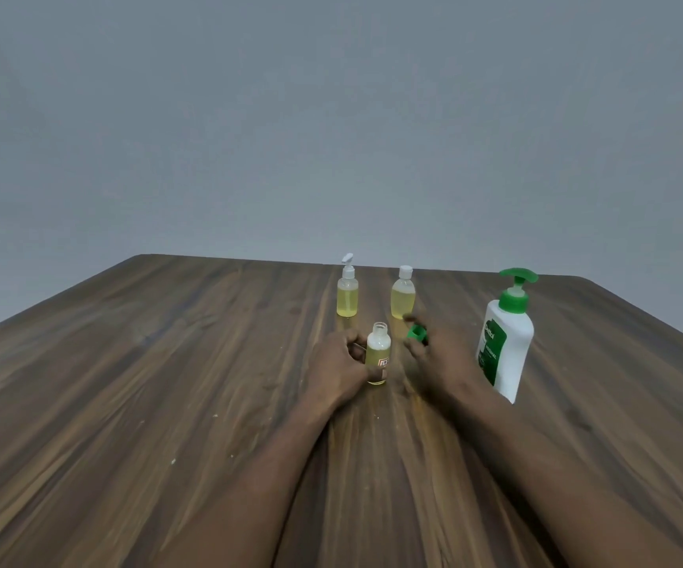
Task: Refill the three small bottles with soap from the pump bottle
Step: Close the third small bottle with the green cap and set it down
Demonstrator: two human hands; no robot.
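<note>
Pump bottle (505,350) stands just right of my right grip (438,354), which pinches a green cap (417,333). Left grip (338,362) holds the uncapped bottle (378,346).

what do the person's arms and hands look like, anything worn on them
Two bare hands, left hand and right hand, with no gloves. The left forearm and right forearm are bare to the frame's bottom edge: no sleeves, watch or bracelet show. The hands are too blurred to tell about rings.

Lighting: dim, even, soft shadows. Quality: overall soft focus; right hand (434,350) motion-blurred; wide-angle stretch at edges.
</note>
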